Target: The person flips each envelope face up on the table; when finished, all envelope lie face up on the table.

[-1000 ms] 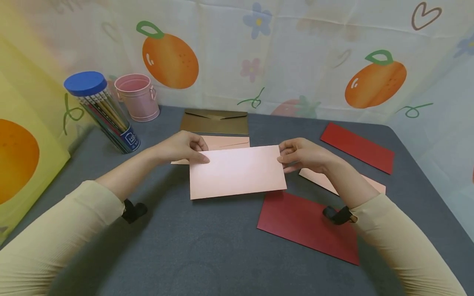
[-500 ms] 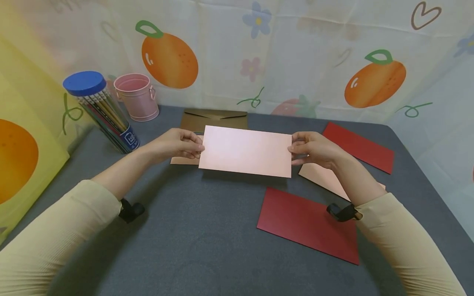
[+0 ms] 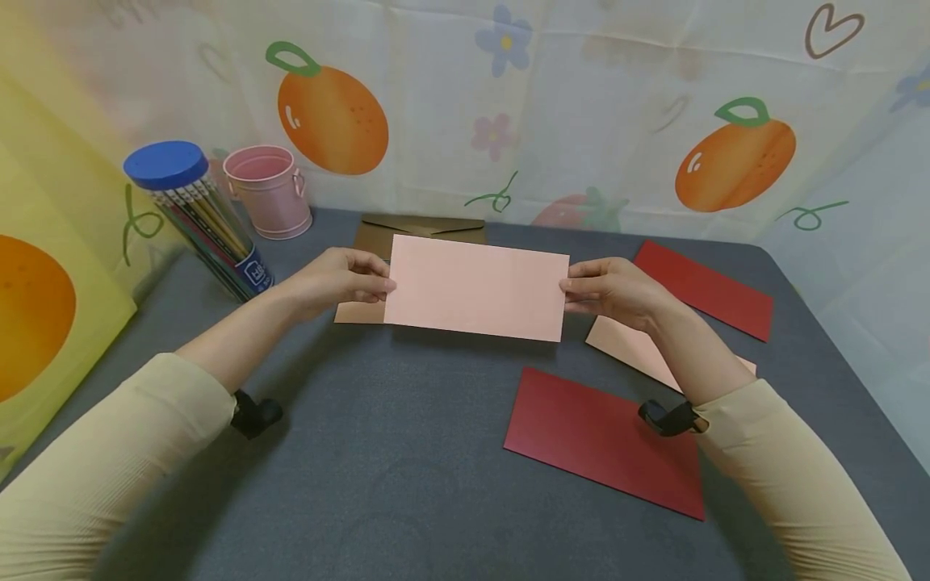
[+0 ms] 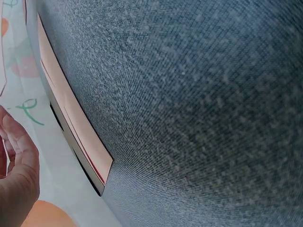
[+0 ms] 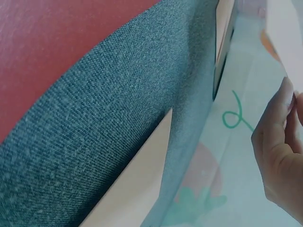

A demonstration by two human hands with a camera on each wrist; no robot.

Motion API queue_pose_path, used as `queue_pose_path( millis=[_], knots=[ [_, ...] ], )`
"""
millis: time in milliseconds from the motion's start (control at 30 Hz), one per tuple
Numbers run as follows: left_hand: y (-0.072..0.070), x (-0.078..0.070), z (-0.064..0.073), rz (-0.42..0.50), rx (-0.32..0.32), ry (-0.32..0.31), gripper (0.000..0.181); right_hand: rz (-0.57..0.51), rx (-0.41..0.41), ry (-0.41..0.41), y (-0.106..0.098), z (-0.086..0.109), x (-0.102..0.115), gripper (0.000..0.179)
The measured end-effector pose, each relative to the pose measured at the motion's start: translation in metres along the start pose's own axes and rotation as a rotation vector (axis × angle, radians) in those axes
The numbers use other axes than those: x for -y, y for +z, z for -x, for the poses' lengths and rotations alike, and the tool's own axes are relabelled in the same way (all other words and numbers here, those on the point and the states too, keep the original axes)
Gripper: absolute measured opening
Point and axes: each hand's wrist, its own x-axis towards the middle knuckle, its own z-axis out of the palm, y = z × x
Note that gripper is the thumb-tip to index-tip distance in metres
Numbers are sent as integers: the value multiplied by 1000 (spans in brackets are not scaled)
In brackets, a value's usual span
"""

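Note:
A pale pink envelope [image 3: 475,288], its plain side facing me, is held up above the table between both hands. My left hand [image 3: 345,278] pinches its left edge between thumb and fingers. At the opposite edge my right hand [image 3: 613,292] pinches it the same way. Beneath and behind it, another pink envelope [image 3: 359,313] lies on the table, mostly covered in the head view; its flap side shows in the left wrist view. A brown envelope [image 3: 421,226] lies farther back with its flap up. The right wrist view catches a corner of the held envelope beside the fingers.
On the right lie a red envelope [image 3: 705,289], a pink envelope [image 3: 632,351] partly under the right forearm, and a larger dark red envelope [image 3: 603,444] nearer me. A blue-lidded tub of pencils [image 3: 207,218] and a pink bucket [image 3: 269,194] stand at the back left.
Both hands have raised the pink envelope up and away from me, and its tilt has changed. The left hand has shifted from the envelope's upper left corner to its left edge.

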Motion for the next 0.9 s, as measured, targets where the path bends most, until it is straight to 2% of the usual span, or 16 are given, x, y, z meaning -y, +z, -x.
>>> queue_pose_path(
  millis=[67, 100, 233, 367, 533, 700, 900],
  knots=[
    [0, 0, 0, 20, -8, 5, 28, -38, -1, -7, 0, 1, 0, 7],
    [-1, 1, 1, 28, -14, 7, 27, -48, -4, -10, 0, 1, 1, 5],
    [-1, 1, 1, 89, -34, 15, 20, -82, -4, -18, 0, 2, 1, 8],
    [-2, 0, 1, 169, -40, 6, 17, -175, 24, -26, 1, 3, 1, 10],
    [-3, 1, 2, 242, -24, 27, 23, -260, 50, -37, 2, 1, 2, 18],
    [-4, 2, 2, 262, -11, 44, 32, -248, 24, -41, 4, -1, 1, 25],
    [-3, 4, 1, 243, -15, 14, 42, -153, -11, -55, 9, -2, 1, 23]
  ],
)
